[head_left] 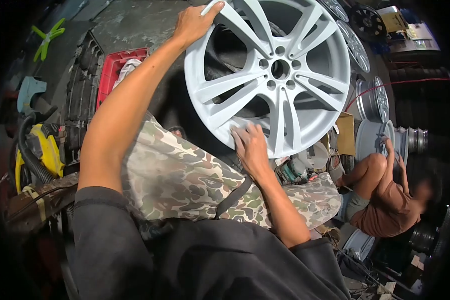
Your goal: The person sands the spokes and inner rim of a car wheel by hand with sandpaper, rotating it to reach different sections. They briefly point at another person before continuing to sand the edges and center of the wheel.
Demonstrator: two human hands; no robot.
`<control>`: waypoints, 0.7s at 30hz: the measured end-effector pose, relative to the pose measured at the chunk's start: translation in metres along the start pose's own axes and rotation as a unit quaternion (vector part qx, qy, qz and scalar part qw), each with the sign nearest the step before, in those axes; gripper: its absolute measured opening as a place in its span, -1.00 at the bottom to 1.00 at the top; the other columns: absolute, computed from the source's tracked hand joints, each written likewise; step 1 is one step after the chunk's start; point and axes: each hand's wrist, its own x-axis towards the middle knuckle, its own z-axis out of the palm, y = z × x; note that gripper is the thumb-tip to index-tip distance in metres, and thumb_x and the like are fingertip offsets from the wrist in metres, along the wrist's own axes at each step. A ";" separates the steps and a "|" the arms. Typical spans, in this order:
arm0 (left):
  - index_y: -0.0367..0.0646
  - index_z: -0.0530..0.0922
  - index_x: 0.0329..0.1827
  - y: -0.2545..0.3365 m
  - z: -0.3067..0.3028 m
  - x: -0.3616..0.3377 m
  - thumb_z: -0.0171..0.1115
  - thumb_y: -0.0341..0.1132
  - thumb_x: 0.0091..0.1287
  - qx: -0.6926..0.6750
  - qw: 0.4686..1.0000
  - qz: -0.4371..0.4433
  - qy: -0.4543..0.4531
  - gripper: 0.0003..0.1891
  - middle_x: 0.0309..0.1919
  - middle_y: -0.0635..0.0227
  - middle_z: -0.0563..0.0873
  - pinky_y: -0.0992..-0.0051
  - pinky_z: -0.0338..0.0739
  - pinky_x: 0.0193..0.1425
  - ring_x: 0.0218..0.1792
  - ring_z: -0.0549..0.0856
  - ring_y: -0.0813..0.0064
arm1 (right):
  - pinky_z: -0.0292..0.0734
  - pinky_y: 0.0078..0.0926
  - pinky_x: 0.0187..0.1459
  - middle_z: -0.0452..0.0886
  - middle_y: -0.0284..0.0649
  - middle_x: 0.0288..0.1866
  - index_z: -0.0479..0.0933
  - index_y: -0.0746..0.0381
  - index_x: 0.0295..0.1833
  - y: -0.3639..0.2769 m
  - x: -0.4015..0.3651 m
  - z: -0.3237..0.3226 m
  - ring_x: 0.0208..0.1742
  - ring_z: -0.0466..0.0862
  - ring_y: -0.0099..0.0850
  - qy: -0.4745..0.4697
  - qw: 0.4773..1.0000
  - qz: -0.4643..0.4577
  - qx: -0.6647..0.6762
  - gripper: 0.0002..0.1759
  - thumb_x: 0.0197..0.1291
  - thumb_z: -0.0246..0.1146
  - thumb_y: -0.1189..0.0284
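A pale grey alloy wheel rim (220,111) with split spokes fills the upper middle of the view, face toward me. My left hand (196,24) grips its outer edge at the upper left, thumb over the lip. At the lower part of the rim, my right hand (252,149) presses against the surface between spokes, its fingers bent and blurred by motion. A greyish patch shows by the fingertips; what it is, I cannot make out. Camouflage cloth (180,170) covers my lap below the rim.
A red crate (112,67) stands left of the rim, near a yellow machine with a hose (45,150). A green power tool (293,170) lies below the rim. To the right, a crouching person (385,205) handles another wheel (372,137); more wheels stand behind.
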 end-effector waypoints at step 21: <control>-0.24 0.73 -0.05 -0.023 0.012 0.007 0.02 -0.01 0.64 0.073 0.992 0.104 -0.003 -0.53 -0.27 -0.14 0.76 -0.05 0.58 -0.10 -0.18 0.75 -0.24 | 0.50 -0.11 0.10 0.67 -0.07 -0.17 0.77 0.28 0.05 0.024 -0.041 -0.056 -0.05 0.57 -0.05 -0.075 0.996 0.049 0.028 -0.77 0.32 0.34 0.52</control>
